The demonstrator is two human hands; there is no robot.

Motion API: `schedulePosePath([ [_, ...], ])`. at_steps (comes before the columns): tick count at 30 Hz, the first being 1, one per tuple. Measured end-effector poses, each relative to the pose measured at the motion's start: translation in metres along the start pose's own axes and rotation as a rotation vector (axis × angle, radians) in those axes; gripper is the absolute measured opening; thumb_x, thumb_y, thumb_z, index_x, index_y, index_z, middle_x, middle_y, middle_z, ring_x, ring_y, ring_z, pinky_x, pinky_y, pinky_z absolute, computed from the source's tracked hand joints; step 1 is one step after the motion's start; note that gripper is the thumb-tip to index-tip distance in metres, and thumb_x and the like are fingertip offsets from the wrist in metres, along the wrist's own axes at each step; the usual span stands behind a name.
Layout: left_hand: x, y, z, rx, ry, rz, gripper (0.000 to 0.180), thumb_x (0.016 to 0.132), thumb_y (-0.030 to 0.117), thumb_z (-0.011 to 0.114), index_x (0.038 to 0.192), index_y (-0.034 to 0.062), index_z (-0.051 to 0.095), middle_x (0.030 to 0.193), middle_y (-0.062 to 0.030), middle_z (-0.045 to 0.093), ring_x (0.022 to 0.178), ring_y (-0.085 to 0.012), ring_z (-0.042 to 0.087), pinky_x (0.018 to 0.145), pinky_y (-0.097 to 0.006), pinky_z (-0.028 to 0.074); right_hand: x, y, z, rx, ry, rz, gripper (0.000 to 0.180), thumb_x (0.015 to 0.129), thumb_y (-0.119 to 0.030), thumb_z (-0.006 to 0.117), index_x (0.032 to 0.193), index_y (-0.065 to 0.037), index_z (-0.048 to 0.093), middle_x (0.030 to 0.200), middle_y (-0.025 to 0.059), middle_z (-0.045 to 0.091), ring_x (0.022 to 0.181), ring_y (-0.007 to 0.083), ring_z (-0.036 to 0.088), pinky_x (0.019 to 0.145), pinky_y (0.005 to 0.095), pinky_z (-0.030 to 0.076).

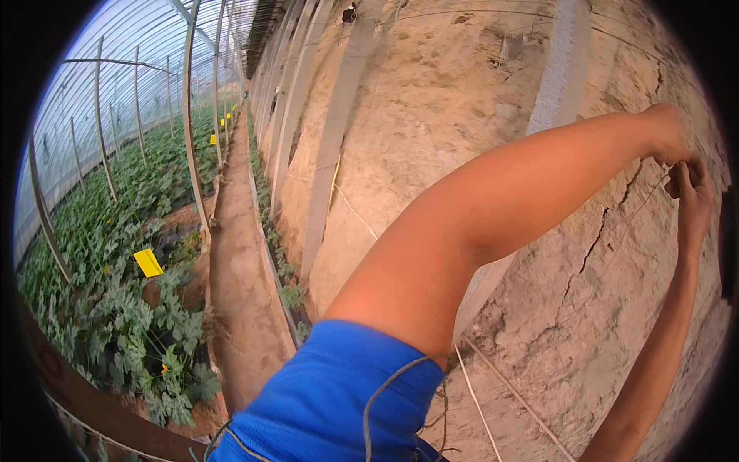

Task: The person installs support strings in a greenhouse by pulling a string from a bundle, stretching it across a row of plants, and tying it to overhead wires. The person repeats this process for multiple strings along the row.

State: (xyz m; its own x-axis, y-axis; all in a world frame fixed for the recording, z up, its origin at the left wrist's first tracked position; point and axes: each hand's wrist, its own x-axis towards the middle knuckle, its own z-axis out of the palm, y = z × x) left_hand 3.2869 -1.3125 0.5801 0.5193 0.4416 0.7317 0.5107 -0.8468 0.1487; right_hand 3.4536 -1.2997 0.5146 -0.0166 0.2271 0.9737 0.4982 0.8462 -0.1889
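Observation:
My left arm, in a blue sleeve [331, 393], stretches across to the far right, in front of an earthen wall. There my left hand [663, 132] bends down at the wrist, its fingers mostly hidden. Just below it my right hand [695, 185] reaches up, fingers curled and pressed together. The two hands meet at the fingertips, and what they hold, if anything, is too small to make out. A thin strand [653, 189] runs down from beside the fingers along the wall; whether it is held I cannot tell. A grey-green cord [377, 400] hangs over the blue sleeve.
Concrete posts [335, 146] stand along the cracked earthen wall [439, 100]. Pale ropes [477, 396] slant across its lower part. To the left runs a narrow dirt path [240, 269], then leafy green plants [100, 269] with yellow cards [148, 262] among upright poles [192, 115].

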Motion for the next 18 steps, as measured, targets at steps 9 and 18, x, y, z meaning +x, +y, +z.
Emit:
schedulePosePath([
  [9,0.013,-0.01,0.028,-0.026,0.145,-0.121,0.03,0.068,0.02,0.077,0.084,-0.0039,0.069,0.091,-0.0186,0.068,0.086,-0.0206,0.068,0.073,-0.03,0.054,-0.013,-0.004,0.003,0.077,0.014,0.04,0.018,0.095,-0.019,0.056,0.101,-0.003,0.061,0.079,0.0013,0.063,0.067,0.0061,0.056,0.061,0.0206,0.044],
  [18,-0.003,-0.01,0.012,0.324,0.131,0.034,0.027,0.071,0.028,0.075,0.081,0.0032,0.072,0.087,-0.0149,0.069,0.086,-0.0224,0.068,0.075,-0.031,0.054,-0.012,-0.002,0.006,0.124,-0.106,0.104,0.018,0.095,-0.02,0.057,0.1,-0.004,0.063,0.08,0.001,0.063,0.067,0.0065,0.058,0.062,0.0206,0.045],
])
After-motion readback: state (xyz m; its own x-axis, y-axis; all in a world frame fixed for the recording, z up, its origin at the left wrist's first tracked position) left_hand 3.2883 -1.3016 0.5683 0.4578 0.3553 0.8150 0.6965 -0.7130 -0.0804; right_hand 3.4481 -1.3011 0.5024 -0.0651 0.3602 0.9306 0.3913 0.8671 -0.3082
